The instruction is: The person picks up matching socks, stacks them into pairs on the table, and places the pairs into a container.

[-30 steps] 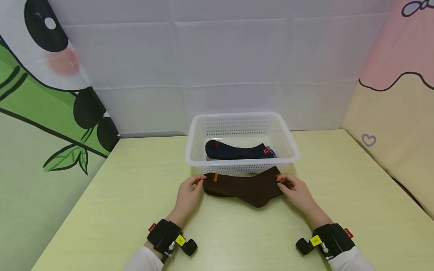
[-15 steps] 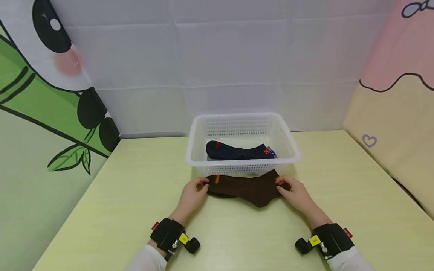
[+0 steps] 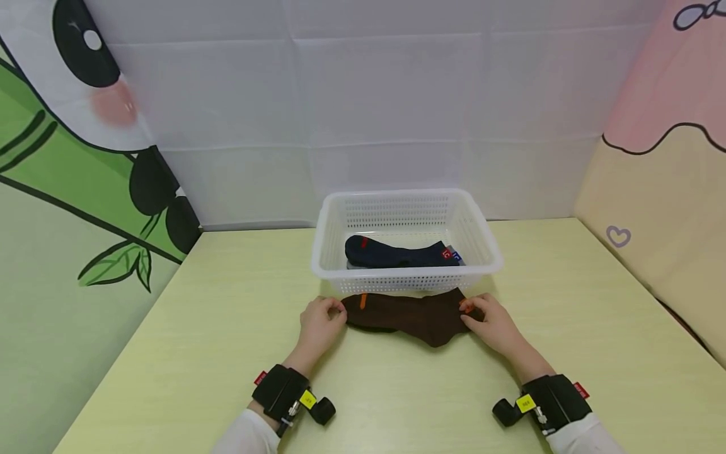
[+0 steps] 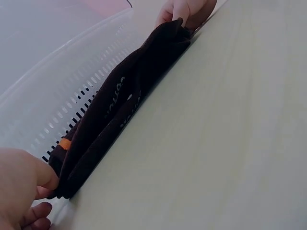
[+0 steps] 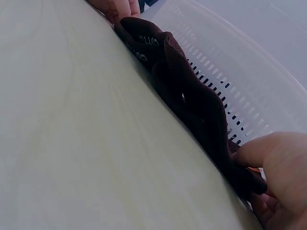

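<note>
A pair of dark brown socks (image 3: pixel 420 315) with orange marks lies stretched sideways on the table, just in front of a white perforated basket (image 3: pixel 488 252). My left hand (image 3: pixel 321 326) pinches their left end between thumb and fingers. At the other end, my right hand (image 3: pixel 492 323) pinches the right tip beside an orange mark. Both wrist views show two layers of the brown socks (image 4: pixel 110 105), parted in the middle, with pale lettering on the inner faces. Inside the basket are dark navy socks (image 3: pixel 397 252) with red marks, and something grey shows beneath them.
The basket stands near the back edge of the pale wooden table (image 3: pixel 238 284), close to a white cloth backdrop (image 3: pixel 386 113). Printed cloth panels border the table on the left and right. A black camera strap (image 3: pixel 280 394) is on each wrist.
My left hand has shifted slightly right. The brown socks' upper right corner has come down a little, away from the basket rim. Both hands keep their pinch, and the basket stays put.
</note>
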Demonstrator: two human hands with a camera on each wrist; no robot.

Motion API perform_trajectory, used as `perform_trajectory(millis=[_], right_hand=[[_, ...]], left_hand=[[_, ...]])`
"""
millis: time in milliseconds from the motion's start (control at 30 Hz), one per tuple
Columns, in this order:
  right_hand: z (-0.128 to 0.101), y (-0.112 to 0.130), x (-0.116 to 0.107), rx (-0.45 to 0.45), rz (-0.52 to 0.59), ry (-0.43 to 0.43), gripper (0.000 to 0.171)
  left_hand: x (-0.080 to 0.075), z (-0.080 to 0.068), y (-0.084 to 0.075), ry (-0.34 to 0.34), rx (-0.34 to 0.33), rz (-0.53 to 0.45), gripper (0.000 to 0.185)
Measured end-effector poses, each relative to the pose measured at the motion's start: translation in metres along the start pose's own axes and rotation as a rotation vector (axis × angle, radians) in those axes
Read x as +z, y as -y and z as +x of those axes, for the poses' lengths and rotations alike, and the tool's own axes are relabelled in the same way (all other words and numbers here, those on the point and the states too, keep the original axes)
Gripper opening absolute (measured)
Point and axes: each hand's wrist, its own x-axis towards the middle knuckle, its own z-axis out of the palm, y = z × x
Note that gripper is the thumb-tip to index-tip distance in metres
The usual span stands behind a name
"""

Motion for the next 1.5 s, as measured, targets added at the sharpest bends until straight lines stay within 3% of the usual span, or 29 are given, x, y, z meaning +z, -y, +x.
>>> perform_trajectory(millis=[200,333,567,733,1000,1200,1300,1400,1500], right_hand=[[0.002,0.001,-0.001,0.057,0.025,-0.075,0.009],[0.005,0.002,-0.002,0.146,-0.019,-0.140,0.024],[0.008,0.009,0.002,0.194,-0.188,-0.070,0.040],[0.009,0.013,0.004,0.227,-0.267,-0.058,0.045],[0.011,0.010,0.007,0.237,-0.283,-0.028,0.039],[0.012,0.010,0.008,0.169,-0.221,-0.025,0.028],[0.014,0.011,0.009,0.152,-0.145,-0.032,0.024],[0.015,0.011,0.010,0.177,-0.056,-0.037,0.022],[0.017,0.012,0.010,0.223,0.074,-0.049,0.022]], left_hand=[[0.001,0.002,0.001,-0.017,-0.061,-0.001,0.013],[0.001,0.003,0.001,-0.021,-0.112,0.047,0.027],[0.006,0.003,-0.006,0.052,-0.184,0.105,0.045],[0.009,0.003,-0.008,0.061,-0.186,0.138,0.051],[0.013,0.004,-0.010,0.082,-0.130,0.196,0.056],[0.015,0.004,-0.010,0.077,-0.113,0.185,0.054],[0.016,0.006,-0.010,0.057,-0.070,0.138,0.048],[0.017,0.008,-0.009,0.043,-0.015,0.044,0.037],[0.017,0.009,-0.008,0.063,-0.006,-0.122,0.030]])
